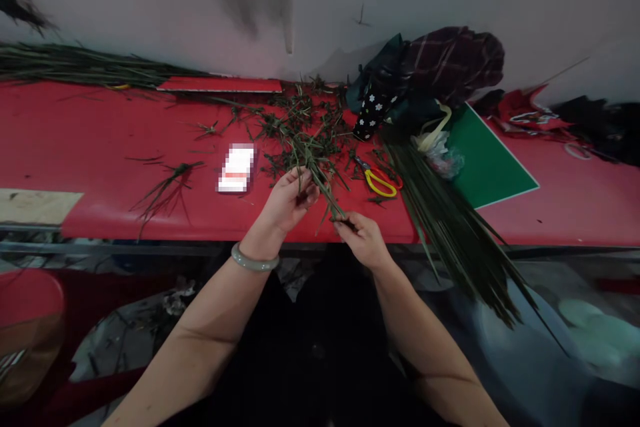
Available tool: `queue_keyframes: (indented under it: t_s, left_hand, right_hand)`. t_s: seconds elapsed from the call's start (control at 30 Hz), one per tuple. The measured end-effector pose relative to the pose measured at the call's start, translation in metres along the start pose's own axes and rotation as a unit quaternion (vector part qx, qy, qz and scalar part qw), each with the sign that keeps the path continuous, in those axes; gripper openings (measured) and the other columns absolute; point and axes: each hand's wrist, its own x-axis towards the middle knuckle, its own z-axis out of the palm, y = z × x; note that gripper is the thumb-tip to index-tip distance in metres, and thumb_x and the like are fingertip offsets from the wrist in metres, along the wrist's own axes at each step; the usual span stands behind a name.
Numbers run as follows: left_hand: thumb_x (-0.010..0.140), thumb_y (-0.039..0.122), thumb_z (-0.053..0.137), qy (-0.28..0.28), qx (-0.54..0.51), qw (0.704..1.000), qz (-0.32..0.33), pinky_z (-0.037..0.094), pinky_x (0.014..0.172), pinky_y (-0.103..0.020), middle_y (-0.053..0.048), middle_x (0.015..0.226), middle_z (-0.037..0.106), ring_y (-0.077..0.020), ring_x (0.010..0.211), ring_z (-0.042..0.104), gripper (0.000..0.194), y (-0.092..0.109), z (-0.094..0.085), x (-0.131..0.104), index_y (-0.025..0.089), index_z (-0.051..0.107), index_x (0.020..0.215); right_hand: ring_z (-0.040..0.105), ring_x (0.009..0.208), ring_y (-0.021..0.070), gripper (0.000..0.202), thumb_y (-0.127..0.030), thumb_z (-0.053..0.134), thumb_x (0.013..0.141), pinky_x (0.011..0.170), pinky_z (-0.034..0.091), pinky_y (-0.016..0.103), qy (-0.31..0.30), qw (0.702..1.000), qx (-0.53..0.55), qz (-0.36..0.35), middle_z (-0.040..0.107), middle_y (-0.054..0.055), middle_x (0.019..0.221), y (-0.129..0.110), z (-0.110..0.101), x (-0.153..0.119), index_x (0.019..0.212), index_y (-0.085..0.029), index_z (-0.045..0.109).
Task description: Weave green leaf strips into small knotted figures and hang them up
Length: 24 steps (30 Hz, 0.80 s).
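My left hand [289, 200] and my right hand [364, 239] both grip one thin green stem [325, 190] over the front edge of the red table [100, 147]. The left hand pinches it higher up, near its leafy part; the right hand holds its lower end. A pale green bangle [254, 261] circles my left wrist. Just beyond the hands lies a heap of cut green trimmings [300, 123]. Yellow-handled scissors [379, 181] rest on the table to the right of the stem.
A long bundle of green stems [450, 227] overhangs the table edge at right. A green board [487, 160], dark cloth and bags [430, 73] sit behind. A blurred white card [236, 169] lies left of centre. More stems [75, 67] line the back left wall.
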Motion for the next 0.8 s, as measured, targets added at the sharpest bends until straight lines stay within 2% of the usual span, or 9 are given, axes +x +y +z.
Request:
queue_keyframes:
  t_s: [0.23, 0.43, 0.8]
  left_hand:
    - [0.068, 0.023, 0.067, 0.054, 0.065, 0.996, 0.021, 0.035, 0.041, -0.014, 0.007, 0.053, 0.048, -0.0037, 0.046, 0.050, 0.019, 0.000, 0.003, 0.001, 0.017, 0.050, 0.071]
    - [0.063, 0.024, 0.070, 0.032, 0.081, 0.996, 0.035, 0.035, 0.041, -0.014, 0.007, 0.050, 0.047, -0.0039, 0.045, 0.050, 0.022, 0.000, 0.008, 0.002, 0.016, 0.050, 0.068]
    - [0.063, 0.026, 0.071, -0.010, 0.067, 0.997, 0.033, 0.032, 0.038, -0.014, 0.007, 0.049, 0.045, -0.0028, 0.042, 0.047, 0.023, 0.003, 0.010, 0.001, 0.016, 0.052, 0.070]
  right_hand:
    - [0.052, 0.054, 0.0087, 0.019, -0.032, 0.052, 0.076, 0.051, 0.042, 0.021, 0.012, 1.000, 0.020, 0.014, 0.060, 0.002, 0.067, 0.001, 0.004, 0.000, 0.083, -0.017, 0.062]
    - [0.045, 0.048, 0.0060, 0.016, -0.031, 0.051, 0.076, 0.048, 0.039, 0.020, 0.008, 0.998, 0.064, 0.027, 0.052, -0.002, 0.059, -0.008, 0.007, 0.000, 0.078, -0.016, 0.058]
    - [0.045, 0.050, 0.0070, 0.015, -0.030, 0.052, 0.074, 0.049, 0.037, 0.020, 0.041, 0.994, 0.086, 0.046, 0.051, -0.002, 0.057, -0.017, 0.015, 0.003, 0.070, -0.016, 0.055]
